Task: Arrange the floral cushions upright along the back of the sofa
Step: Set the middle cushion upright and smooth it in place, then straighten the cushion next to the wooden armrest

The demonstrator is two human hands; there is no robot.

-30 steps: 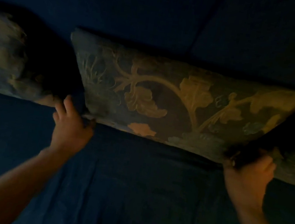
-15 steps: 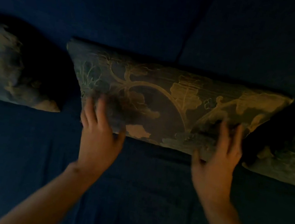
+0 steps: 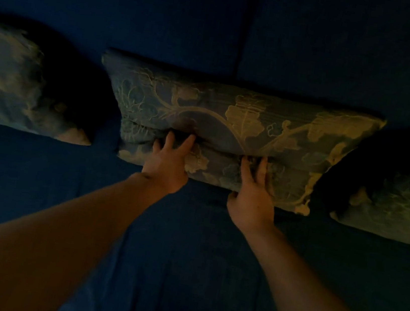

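In dim light, three floral cushions lean against the back of a dark blue sofa (image 3: 344, 56). The middle cushion (image 3: 243, 118), blue-grey with gold leaves and vines, stands upright in front of me. My left hand (image 3: 168, 163) presses its fingertips into the cushion's lower front, making a deep crease. My right hand (image 3: 254, 191) does the same a little to the right, thumb at the bottom edge. Neither hand grips the fabric; the fingers are spread and pushing. A second cushion (image 3: 11, 80) stands at the left, a third cushion (image 3: 398, 193) at the right.
The blue sofa seat (image 3: 182, 270) stretches below the cushions toward me. A seam (image 3: 245, 29) splits the backrest just above the middle cushion. Dark gaps separate the middle cushion from its neighbours on both sides.
My hands left the middle cushion's lower corners, moved inward and now push into its front, denting it. The cushion stays against the backrest.
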